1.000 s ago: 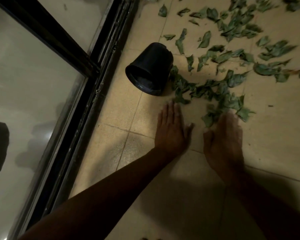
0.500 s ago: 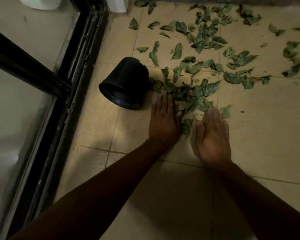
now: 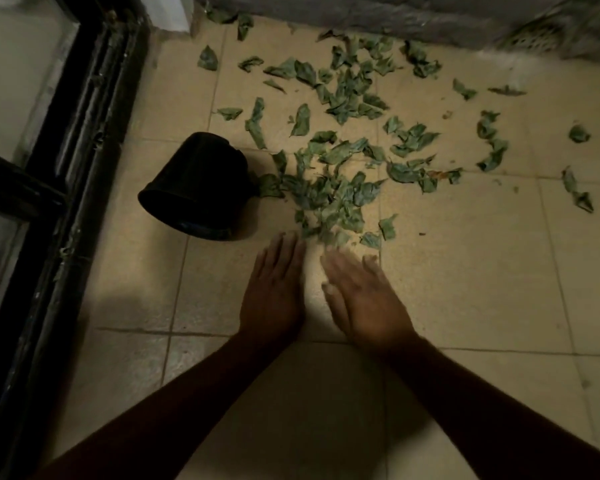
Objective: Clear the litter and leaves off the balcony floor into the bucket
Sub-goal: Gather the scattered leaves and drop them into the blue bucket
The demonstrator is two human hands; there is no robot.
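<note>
1. Head view, the hands: the left hand [image 3: 272, 292] lies flat on the floor, fingers straight and together, holding nothing; the right hand [image 3: 362, 299] is also spread flat and empty, though it is blurred, so I can't say whether it touches the tile

2. Head view, the task's things: the black round plastic bucket [image 3: 196, 185] lies on its side just left of the hands, its mouth facing toward the near left; the scattered green crumpled leaves [image 3: 340, 199] start right at the fingertips and spread away to the far wall

3. Doing the step well, as I judge it: keep both palms low and close together like a scoop, gather the nearest clump into one heap, then sweep it round to the bucket's mouth, since the leaves now sit by its closed base

4. Materials: the leaves look thin, curled and dry, likely to slip out between fingers; the beige square floor tiles [image 3: 465, 289] are matt with dark grout lines that may snag small bits; the black metal sliding-door track [image 3: 70, 188] on the left has grooves to keep leaves out of
</note>
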